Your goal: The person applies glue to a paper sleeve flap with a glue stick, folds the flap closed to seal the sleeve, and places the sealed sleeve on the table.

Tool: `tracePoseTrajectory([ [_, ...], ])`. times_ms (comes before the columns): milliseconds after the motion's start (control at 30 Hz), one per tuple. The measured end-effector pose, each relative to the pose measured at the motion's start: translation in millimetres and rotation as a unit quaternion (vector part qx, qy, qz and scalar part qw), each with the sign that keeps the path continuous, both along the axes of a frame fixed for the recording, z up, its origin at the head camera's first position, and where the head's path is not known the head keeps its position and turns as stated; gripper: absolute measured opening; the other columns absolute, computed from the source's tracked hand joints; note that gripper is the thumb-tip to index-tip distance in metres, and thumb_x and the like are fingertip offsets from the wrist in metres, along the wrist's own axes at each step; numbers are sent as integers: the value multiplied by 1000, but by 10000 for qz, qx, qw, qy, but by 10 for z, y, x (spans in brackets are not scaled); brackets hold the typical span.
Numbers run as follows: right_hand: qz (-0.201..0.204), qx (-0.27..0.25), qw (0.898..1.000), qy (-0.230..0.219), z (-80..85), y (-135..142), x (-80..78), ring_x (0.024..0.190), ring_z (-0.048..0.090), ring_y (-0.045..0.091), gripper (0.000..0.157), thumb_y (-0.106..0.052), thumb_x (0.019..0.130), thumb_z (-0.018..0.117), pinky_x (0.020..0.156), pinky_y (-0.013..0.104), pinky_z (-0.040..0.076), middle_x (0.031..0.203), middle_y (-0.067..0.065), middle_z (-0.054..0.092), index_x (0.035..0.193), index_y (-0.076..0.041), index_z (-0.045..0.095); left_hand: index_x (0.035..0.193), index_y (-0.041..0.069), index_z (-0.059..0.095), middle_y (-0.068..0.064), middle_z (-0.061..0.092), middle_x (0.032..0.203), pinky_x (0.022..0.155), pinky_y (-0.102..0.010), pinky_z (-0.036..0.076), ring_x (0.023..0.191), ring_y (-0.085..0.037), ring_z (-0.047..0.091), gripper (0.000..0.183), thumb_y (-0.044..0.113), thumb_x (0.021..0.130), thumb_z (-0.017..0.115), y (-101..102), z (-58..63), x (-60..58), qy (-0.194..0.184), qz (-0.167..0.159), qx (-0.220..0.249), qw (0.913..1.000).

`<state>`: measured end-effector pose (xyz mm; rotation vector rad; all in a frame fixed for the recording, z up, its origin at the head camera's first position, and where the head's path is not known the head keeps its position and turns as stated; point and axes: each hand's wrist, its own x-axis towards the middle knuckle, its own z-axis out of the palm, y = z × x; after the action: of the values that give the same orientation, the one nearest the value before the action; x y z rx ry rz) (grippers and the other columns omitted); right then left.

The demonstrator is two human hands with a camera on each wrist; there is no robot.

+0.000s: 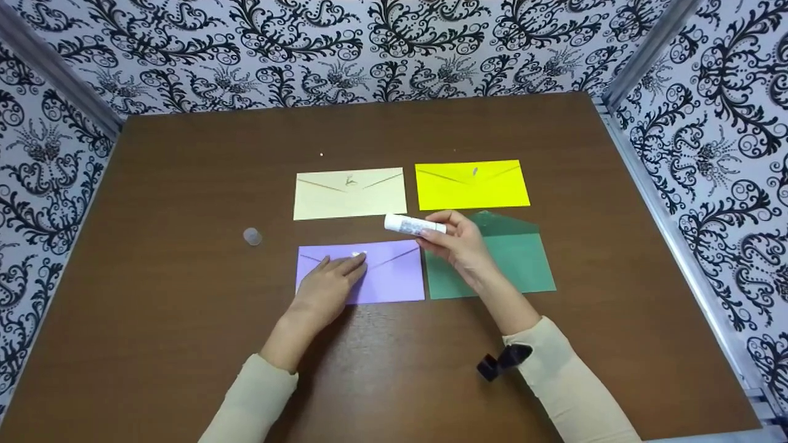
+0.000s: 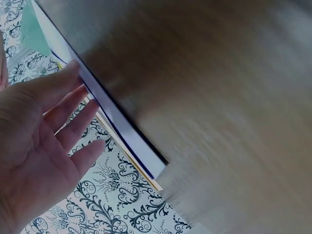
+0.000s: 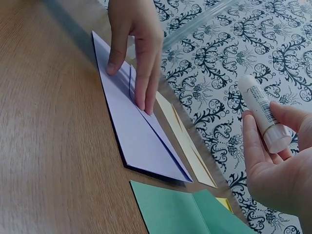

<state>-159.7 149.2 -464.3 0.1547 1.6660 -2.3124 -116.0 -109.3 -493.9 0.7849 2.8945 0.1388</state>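
My left hand (image 1: 329, 282) rests on the purple envelope (image 1: 394, 280), its fingertips at the flap near a small white spot. In the right wrist view the fingers of that left hand (image 3: 139, 53) reach down straight onto the purple envelope (image 3: 139, 139). My right hand (image 1: 458, 246) pinches a white glue stick (image 1: 403, 224) between thumb and fingers, above the gap between the envelopes. Beneath that hand lies a green envelope (image 1: 514, 261) with its flap raised away from the body. The left wrist view shows the left hand (image 2: 53, 126) beside the purple envelope's edge.
Behind lie a cream envelope (image 1: 351, 200) and a yellow envelope (image 1: 471, 191), both with flaps folded down. A small translucent cap (image 1: 252, 236) sits on the brown table (image 1: 184, 295) at left. Patterned walls (image 1: 308, 49) border the table.
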Motion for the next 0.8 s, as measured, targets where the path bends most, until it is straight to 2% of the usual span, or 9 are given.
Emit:
tracePoseTrajectory([
  [100, 21, 22, 10000, 17, 8, 2, 9, 96, 68, 20, 22, 7, 92, 62, 94, 40, 57, 110, 11, 61, 110, -3, 56, 154, 11, 37, -2, 28, 165, 125, -51, 26, 152, -25, 29, 58, 27, 102, 56, -22, -17, 33, -615, 48, -11, 9981],
  [167, 44, 42, 10000, 35, 12, 3, 12, 96, 68, 20, 23, 7, 92, 62, 93, 39, 58, 110, 11, 61, 111, -3, 56, 157, 10, 29, -3, 20, 168, 126, -53, 20, 155, -26, 20, 69, 43, 101, 53, -33, -20, 53, -941, 66, 58, 9955],
  [233, 52, 71, 10000, 37, 15, -1, 11, 97, 68, 20, 24, 6, 92, 63, 94, 41, 57, 110, 11, 61, 112, -2, 56, 159, 11, 23, -3, 14, 169, 127, -54, 16, 157, -26, 14, 79, 52, 99, 52, -46, -20, 64, -1150, 71, 125, 9933],
  [500, 78, 129, 9999, 43, 19, 2, 14, 99, 67, 22, 25, 4, 92, 65, 94, 42, 56, 112, 12, 60, 114, -3, 56, 160, 14, 18, 1, 8, 170, 127, -60, 6, 158, -23, 9, 91, 60, 93, 57, -97, -4, 86, -1314, 93, 324, 9908],
  [700, 56, 125, 9999, 51, 27, 40, 39, 103, 64, 24, 26, 3, 92, 65, 94, 41, 56, 116, 13, 58, 116, -2, 56, 160, 12, 17, -2, 9, 170, 127, -59, 6, 157, -25, 9, 95, 63, 91, 58, -51, -6, 86, -1223, 86, 156, 9923],
  [800, 40, 70, 10000, 29, 59, 48, 55, 103, 64, 24, 25, 3, 92, 65, 95, 41, 56, 117, 13, 57, 115, -3, 56, 160, 11, 18, -4, 11, 170, 127, -57, 6, 157, -26, 11, 97, 64, 90, 58, -32, 34, 89, -1175, 52, 28, 9931],
])
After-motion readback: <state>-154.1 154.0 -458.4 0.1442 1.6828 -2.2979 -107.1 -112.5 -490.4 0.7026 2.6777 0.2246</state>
